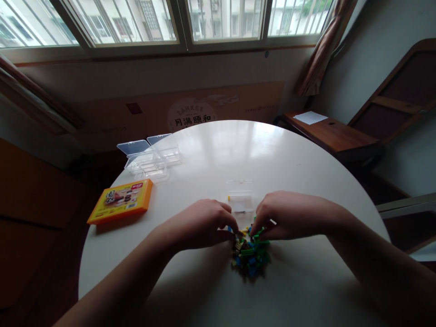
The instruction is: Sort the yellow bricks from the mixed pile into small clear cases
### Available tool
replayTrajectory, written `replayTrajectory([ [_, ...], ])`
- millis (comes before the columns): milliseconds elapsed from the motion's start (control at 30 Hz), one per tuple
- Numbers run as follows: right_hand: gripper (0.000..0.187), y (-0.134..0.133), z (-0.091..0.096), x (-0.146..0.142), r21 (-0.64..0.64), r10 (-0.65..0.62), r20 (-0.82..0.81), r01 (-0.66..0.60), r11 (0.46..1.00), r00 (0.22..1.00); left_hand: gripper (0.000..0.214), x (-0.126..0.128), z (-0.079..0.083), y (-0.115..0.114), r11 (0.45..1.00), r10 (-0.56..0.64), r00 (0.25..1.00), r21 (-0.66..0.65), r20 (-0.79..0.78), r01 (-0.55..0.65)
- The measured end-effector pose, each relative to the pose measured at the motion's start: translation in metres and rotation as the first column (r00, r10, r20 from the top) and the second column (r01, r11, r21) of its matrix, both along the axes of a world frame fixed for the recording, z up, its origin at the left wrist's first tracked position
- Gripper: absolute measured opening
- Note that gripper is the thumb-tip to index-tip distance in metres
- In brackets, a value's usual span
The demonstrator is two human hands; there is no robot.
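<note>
A small heap of toy building bricks (251, 260), in green, blue, yellow, tan and dark colours, lies on the white table. At its far left edge is my left hand (215, 223), thumb and forefinger curled together among the bricks. My right hand (276, 217) reaches into the heap's far right side with its fingers bent to a pinch. Whatever lies between the fingertips of either hand is too small to make out. Just beyond the hands stands a clear plastic box (240, 204) with its lid open. A tiny yellow piece shows at its left corner.
Several clear plastic boxes (151, 159) with raised lids stand at the table's far left. Nearer lies an orange and yellow box (121, 201). The round white table (252, 154) faces a window, and a wooden chair (335, 131) with paper on it stands at right.
</note>
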State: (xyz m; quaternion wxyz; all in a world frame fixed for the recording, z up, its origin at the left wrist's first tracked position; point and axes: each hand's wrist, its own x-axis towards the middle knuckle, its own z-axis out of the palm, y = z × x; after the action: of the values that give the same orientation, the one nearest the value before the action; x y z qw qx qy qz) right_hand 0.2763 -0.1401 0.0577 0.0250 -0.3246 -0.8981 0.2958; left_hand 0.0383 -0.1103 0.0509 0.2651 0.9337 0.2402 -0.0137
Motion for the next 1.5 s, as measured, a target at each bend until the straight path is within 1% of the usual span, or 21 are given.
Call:
replayTrajectory([
  [167, 0.025, -0.002, -0.002, -0.003, 0.004, 0.022, 0.005, -0.022, 1.0, 1.0, 0.027, 0.002, -0.001, -0.001, 1.0, -0.002, 1.0, 0.007, -0.012, 0.002],
  [300, 0.022, -0.001, -0.003, -0.002, 0.015, 0.013, 0.003, -0.013, 1.0, 1.0, 0.021, 0.0, -0.003, 0.001, 1.0, -0.012, 1.0, 0.009, 0.011, 0.012],
  [500, 0.028, 0.003, -0.006, -0.004, 0.008, -0.021, 0.012, 0.02, 1.0, 1.0, 0.022, -0.003, -0.002, 0.004, 0.999, 0.015, 1.0, 0.036, 0.019, -0.015],
  [700, 0.028, 0.005, -0.01, -0.003, -0.007, -0.007, 0.022, 0.007, 1.0, 1.0, 0.023, -0.004, -0.002, 0.004, 0.999, 0.031, 0.999, 0.037, 0.011, -0.031],
  [833, 0.025, 0.004, -0.008, -0.005, 0.034, -0.031, 0.035, 0.029, 0.999, 0.999, 0.021, -0.011, -0.004, 0.01, 0.989, 0.066, 0.997, 0.127, 0.036, -0.07],
  [933, 0.023, 0.002, -0.009, -0.011, 0.113, -0.054, 0.01, 0.053, 0.992, 0.998, 0.021, -0.017, -0.005, 0.015, 0.977, 0.106, 0.992, 0.181, 0.072, -0.117],
  [1033, 0.022, 0.0, -0.012, -0.018, 0.182, -0.047, -0.025, 0.05, 0.982, 0.999, 0.02, -0.018, -0.005, 0.016, 0.967, 0.137, 0.986, 0.205, 0.099, -0.154],
  [1267, 0.022, 0.001, -0.023, -0.02, 0.182, -0.03, 0.006, 0.029, 0.983, 1.0, 0.018, -0.02, -0.005, 0.019, 0.948, 0.168, 0.98, 0.254, 0.107, -0.19],
  [1500, 0.023, 0.0, -0.024, -0.02, 0.181, -0.043, 0.011, 0.041, 0.983, 0.999, 0.019, -0.021, -0.008, 0.023, 0.922, 0.242, 0.965, 0.285, 0.1, -0.261],
])
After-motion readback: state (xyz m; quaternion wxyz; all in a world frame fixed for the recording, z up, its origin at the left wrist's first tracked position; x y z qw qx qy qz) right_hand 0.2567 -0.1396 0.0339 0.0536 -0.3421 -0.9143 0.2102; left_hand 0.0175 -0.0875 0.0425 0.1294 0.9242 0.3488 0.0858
